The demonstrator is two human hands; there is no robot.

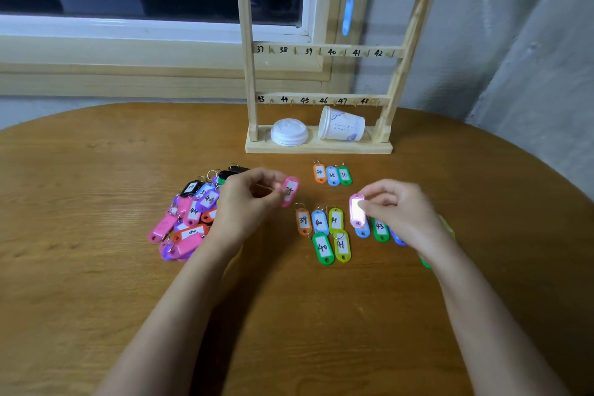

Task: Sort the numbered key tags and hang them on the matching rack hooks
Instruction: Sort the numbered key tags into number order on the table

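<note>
Sorting step: my left hand (249, 202) pinches a pink tag (290, 191), the unsorted pile (193, 215) just to its left; my right hand (397, 210) pinches a second pink tag (356, 210) over the sorted rows (322, 246). Next, probably, each goes down beside its matching number.

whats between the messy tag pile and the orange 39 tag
The left hand, pinching a pink tag, sits between the pile and the 39 tag; head view.

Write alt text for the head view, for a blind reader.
The left hand pinches a pink tag, the right hand a second pink tag, above a wooden table. Sorted tags lie in rows by the right hand, an unsorted pile lies left, and the numbered rack holds one blue tag.
</note>
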